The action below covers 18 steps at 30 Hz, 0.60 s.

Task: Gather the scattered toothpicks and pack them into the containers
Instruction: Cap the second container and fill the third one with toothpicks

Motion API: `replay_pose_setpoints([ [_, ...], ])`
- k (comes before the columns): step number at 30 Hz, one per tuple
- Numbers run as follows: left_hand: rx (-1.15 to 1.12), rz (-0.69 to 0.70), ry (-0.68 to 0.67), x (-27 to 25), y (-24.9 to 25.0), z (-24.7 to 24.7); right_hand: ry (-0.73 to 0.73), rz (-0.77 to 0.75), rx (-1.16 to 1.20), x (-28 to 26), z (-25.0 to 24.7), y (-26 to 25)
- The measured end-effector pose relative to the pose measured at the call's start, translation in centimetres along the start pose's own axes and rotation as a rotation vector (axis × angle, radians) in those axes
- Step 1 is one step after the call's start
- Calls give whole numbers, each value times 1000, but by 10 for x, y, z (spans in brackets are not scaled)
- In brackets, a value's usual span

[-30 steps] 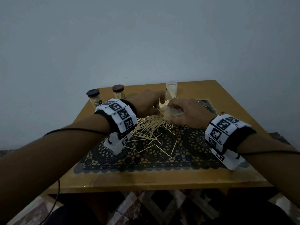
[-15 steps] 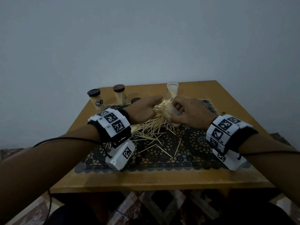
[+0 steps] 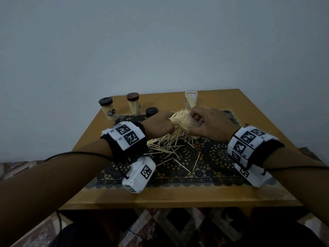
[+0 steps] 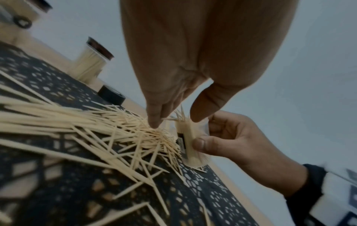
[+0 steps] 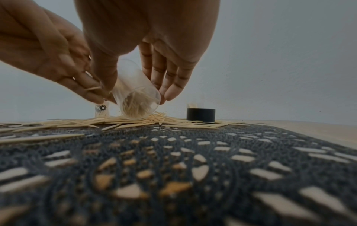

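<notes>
My right hand (image 3: pixel 195 122) grips a clear plastic container (image 3: pixel 191 125) partly filled with toothpicks, tilted with its base just above the mat and its mouth toward the left. My left hand (image 3: pixel 170 120) pinches a fanned bundle of toothpicks (image 3: pixel 179 116) at that mouth. In the left wrist view the bundle (image 4: pixel 179 116) sits between my left fingers (image 4: pixel 154 120) and thumb, over the container (image 4: pixel 191 145). The right wrist view shows the container's base (image 5: pixel 137 105) facing the camera. A loose pile of toothpicks (image 3: pixel 167 143) lies on the black lace mat (image 3: pixel 222 157).
Two capped, full containers (image 3: pixel 108 111) (image 3: pixel 134 104) stand at the table's back left, with a loose black lid (image 3: pixel 151 111) beside them. An open clear container (image 3: pixel 191 99) stands at the back centre. The wooden table (image 3: pixel 178 198) ends close to my forearms.
Both hands rose from the pile. My right hand lifted and tilted the container, and my left hand brought a bundle of toothpicks to its mouth.
</notes>
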<state>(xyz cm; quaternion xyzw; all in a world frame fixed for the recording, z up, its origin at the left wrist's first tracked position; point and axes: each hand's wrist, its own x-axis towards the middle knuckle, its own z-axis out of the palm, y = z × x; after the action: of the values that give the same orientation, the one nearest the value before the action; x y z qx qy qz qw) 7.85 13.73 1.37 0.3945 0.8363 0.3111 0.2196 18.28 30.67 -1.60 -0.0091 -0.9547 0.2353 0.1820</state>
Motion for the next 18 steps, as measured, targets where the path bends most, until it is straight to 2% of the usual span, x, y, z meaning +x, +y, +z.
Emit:
replay_pose_setpoints([
  [4, -237, 35, 5, -3, 4, 7, -10, -11, -10, -1, 0, 0],
  [6, -309, 53, 46, -5, 8, 7, -19, -17, -15, 0, 1, 0],
  [8, -344, 79, 21, -3, 6, 6, -11, -11, -24, 0, 1, 2],
  [11, -265, 82, -30, -6, 3, 4, -12, -5, -42, 1, 1, 2],
  [15, -201, 107, 115, -5, -3, 5, -49, -5, -15, 1, 1, 2],
  [18, -43, 185, 88, -4, -2, 4, -72, -18, 1, 1, 1, 3],
])
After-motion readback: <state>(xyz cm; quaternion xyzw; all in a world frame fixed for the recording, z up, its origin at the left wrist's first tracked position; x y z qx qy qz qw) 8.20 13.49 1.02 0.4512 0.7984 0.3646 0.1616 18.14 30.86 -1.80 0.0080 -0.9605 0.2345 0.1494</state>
